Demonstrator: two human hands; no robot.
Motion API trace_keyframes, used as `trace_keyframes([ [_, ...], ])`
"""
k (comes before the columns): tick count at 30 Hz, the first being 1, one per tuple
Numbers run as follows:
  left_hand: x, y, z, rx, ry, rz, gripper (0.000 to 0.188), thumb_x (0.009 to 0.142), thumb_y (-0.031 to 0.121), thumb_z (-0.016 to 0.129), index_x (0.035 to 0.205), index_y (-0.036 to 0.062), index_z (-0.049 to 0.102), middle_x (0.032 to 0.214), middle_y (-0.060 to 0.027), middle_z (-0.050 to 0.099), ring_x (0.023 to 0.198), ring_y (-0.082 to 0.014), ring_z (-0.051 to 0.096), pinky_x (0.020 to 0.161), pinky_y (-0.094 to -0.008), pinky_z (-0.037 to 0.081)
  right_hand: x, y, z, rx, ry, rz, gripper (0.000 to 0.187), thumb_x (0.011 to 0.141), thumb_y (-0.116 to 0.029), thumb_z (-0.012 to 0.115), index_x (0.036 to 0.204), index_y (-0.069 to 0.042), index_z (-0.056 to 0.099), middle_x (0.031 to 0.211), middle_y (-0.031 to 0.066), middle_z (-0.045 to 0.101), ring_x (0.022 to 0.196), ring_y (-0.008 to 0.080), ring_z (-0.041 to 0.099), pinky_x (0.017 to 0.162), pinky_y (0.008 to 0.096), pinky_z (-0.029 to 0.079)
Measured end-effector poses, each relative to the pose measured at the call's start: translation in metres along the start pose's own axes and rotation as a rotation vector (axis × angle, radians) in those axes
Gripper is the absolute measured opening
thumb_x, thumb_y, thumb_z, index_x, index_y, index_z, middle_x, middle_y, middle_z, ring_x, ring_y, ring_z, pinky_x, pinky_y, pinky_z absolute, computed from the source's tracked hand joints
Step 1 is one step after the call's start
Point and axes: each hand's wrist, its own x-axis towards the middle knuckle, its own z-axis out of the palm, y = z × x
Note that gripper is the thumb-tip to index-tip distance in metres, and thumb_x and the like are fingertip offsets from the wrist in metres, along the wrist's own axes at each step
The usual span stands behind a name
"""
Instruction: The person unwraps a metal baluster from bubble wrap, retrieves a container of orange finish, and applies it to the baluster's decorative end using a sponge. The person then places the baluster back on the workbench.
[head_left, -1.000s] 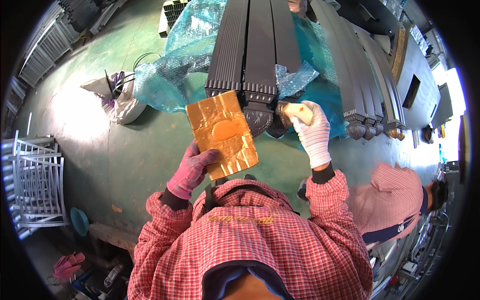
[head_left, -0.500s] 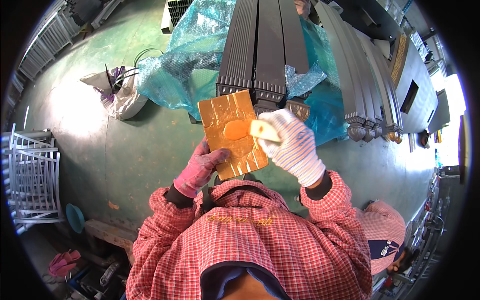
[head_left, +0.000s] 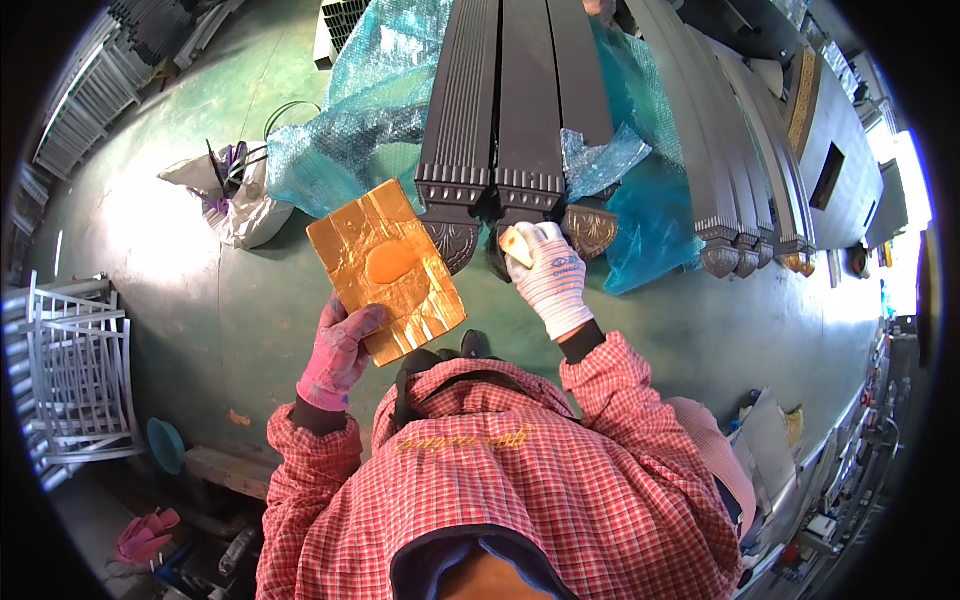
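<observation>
My left hand [head_left: 338, 350], in a pink glove, grips a flat gold-coated board [head_left: 345, 235] by its lower left edge. A rounded puddle of orange-gold paint [head_left: 394, 263] lies on the board's middle. My right hand [head_left: 550, 280], in a white striped glove, is closed on a pale sponge piece [head_left: 516, 248] with an orange-gold stain. The sponge is close to the ornamental end of the middle dark grey post [head_left: 530, 185]; I cannot tell whether they touch. Beside it, the right-hand post's scalloped tip [head_left: 592, 230] has a gold tint, while the left post's tip [head_left: 450, 243] looks dark.
Blue bubble wrap [head_left: 330, 160] lies under and around the posts. More grey posts [head_left: 722, 235] stand in a row at the right. A white sack [head_left: 243, 205] sits on the green floor at the left, with white metal frames [head_left: 80, 370] nearer. Another person [head_left: 715, 440] is behind me, lower right.
My right hand has moved the sponge off the board, forward to the middle post's end. The board in my left hand has shifted left and tilted.
</observation>
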Motion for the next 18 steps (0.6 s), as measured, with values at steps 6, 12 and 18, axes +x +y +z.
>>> trace_keyframes([
  [6, 0.014, 0.019, -0.011, 0.015, -0.034, -0.027, 0.048, 0.082, -0.003, 0.057, 0.128, 0.0031, 0.042, 0.119, -0.0091, 0.056, 0.106, -0.0225, 0.058, 0.090, -0.0376, 0.050, -0.013, 0.028, -0.024, -0.075, 0.149, 0.232, 0.028, 0.069, -0.020, 0.067, 0.096, -0.018, 0.060, 0.092, 0.0083, 0.056, 0.078, 0.0309, 0.059, 0.067, 0.0413, 0.050],
  [12, 0.037, 0.046, -0.023, 0.098, -0.154, -0.102, 0.047, 0.082, -0.002, 0.056, 0.127, 0.0038, 0.042, 0.118, -0.0072, 0.057, 0.106, -0.0206, 0.058, 0.090, -0.0357, 0.049, -0.001, -0.009, 0.008, -0.067, 0.169, 0.152, 0.032, 0.070, -0.020, 0.069, 0.101, -0.018, 0.060, 0.096, 0.0087, 0.057, 0.082, 0.0306, 0.060, 0.069, 0.0401, 0.051],
  [18, 0.058, 0.061, -0.055, 0.165, -0.180, -0.089, 0.049, 0.082, 0.002, 0.056, 0.129, 0.0026, 0.041, 0.118, -0.0097, 0.058, 0.104, -0.0236, 0.060, 0.088, -0.0379, 0.051, -0.006, -0.013, -0.007, -0.055, 0.273, 0.378, 0.029, 0.071, -0.021, 0.068, 0.098, -0.017, 0.060, 0.094, 0.0093, 0.057, 0.082, 0.0316, 0.060, 0.070, 0.0420, 0.050],
])
